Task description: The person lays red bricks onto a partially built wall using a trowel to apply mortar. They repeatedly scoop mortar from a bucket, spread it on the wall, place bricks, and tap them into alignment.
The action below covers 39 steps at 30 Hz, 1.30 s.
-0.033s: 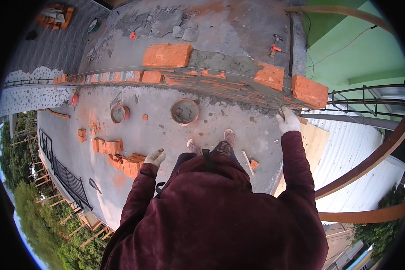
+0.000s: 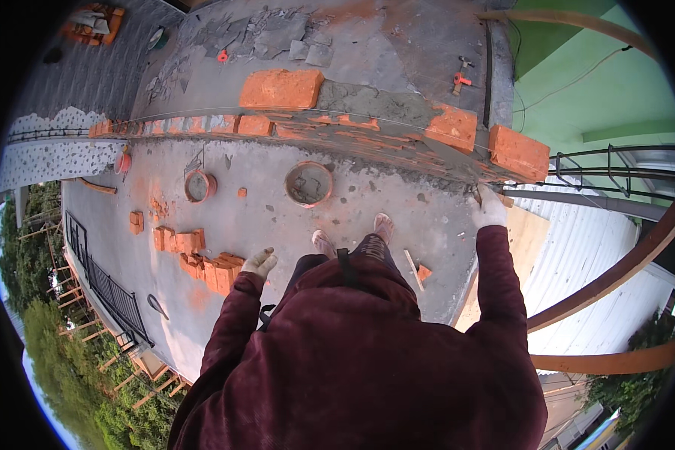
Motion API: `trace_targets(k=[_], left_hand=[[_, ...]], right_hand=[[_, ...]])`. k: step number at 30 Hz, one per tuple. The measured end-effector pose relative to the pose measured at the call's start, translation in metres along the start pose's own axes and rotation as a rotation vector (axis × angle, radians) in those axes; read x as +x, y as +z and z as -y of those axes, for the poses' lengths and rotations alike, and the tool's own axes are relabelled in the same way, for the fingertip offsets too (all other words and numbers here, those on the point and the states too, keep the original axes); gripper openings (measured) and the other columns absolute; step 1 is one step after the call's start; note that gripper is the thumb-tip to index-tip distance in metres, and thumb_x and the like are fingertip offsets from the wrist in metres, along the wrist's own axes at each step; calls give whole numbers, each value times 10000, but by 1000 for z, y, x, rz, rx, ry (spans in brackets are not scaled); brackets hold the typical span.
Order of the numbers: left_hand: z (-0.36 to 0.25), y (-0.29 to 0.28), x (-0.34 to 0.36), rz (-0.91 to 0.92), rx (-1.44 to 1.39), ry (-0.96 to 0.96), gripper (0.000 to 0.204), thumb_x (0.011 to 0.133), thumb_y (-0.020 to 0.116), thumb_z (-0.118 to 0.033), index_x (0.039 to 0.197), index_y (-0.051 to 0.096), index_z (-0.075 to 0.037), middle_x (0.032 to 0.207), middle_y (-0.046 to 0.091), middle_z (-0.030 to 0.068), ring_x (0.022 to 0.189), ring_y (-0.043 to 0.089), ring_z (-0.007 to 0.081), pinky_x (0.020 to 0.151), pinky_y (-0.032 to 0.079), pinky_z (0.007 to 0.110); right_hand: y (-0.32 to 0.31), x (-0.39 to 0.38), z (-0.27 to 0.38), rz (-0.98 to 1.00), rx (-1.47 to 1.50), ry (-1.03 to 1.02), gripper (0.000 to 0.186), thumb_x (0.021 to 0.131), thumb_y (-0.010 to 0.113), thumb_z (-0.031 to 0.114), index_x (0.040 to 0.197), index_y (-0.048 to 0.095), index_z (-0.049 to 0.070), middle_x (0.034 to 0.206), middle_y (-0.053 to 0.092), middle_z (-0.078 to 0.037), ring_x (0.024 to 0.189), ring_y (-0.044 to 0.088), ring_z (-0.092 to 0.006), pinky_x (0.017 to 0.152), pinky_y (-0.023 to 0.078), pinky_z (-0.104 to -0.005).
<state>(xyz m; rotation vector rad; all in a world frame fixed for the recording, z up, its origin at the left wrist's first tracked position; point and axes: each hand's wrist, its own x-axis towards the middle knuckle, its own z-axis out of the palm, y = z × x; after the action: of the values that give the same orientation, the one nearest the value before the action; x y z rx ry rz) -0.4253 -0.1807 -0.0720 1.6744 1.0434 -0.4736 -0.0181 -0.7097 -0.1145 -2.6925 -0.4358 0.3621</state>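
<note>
The left hand (image 2: 259, 264) curls near the brick pile (image 2: 220, 276); I can't tell if it holds anything. Farther off, grey mush (image 2: 307, 184) sits in a round tub (image 2: 322, 202), and a smaller bucket (image 2: 212, 187) looks grey inside. The right hand (image 2: 489, 208) is by the right end of the brick wall (image 2: 386, 136); I can't tell its grip.

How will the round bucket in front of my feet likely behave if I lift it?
The bucket is probably heavy for its size, given the grey mortar-like material inside. Its round body could roll if tipped over, and the contents might spill, since its top is open.
</note>
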Motion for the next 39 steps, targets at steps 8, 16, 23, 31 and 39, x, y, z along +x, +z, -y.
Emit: trace_targets(k=[8, 16, 23, 31, 39], left_hand=[[65, 23, -21, 254, 74, -245, 674, 990, 678, -435, 1481, 531, 3, 1435, 617, 168, 1360, 559, 273, 1159, 398, 417], [211, 4, -13, -40, -292, -251, 642, 953, 718, -437, 1451, 582, -56, 1412, 637, 152, 1326, 582, 262, 1142, 417, 382], [412, -110, 23, -286, -34, -621, 1106, 726, 837, -595, 1592, 375, -86, 1502, 532, 248, 1407, 506, 381, 1156, 424, 437], [625, -244, 144, -789, -1440, -1012, 984, 840, 774, -606, 1588, 370, -111, 1573, 444, 240, 1387, 510, 370, 1089, 455, 539], [640, -234, 296, -1111, -2727, -362, 839, 945, 651, -632, 1580, 360, -168, 1619, 402, 142, 1395, 478, 381, 1088, 421, 641]], right_hand=[[59, -25, 75, 307, -163, -21, 377, 903, 684, 335, 1173, 596, 87, 984, 706, -230, 921, 690, -453, 780, 541, -552], [183, 5, 285, 133, -93, -338, 400, 890, 671, 251, 1218, 589, 38, 1245, 638, -265, 1094, 646, -455, 888, 534, -537], [334, 32, 392, 353, -433, -112, 467, 864, 608, 135, 1302, 556, -17, 1095, 701, -287, 1039, 683, -465, 899, 530, -520], [390, -87, 519, 584, -1, 379, 377, 825, 610, -43, 1170, 511, 75, 905, 509, 7, 658, 521, -86, 449, 402, -282], [404, -150, 612, 761, -118, 559, 305, 844, 630, -23, 1108, 489, 36, 806, 526, -58, 426, 502, -168, 367, 421, -337]])
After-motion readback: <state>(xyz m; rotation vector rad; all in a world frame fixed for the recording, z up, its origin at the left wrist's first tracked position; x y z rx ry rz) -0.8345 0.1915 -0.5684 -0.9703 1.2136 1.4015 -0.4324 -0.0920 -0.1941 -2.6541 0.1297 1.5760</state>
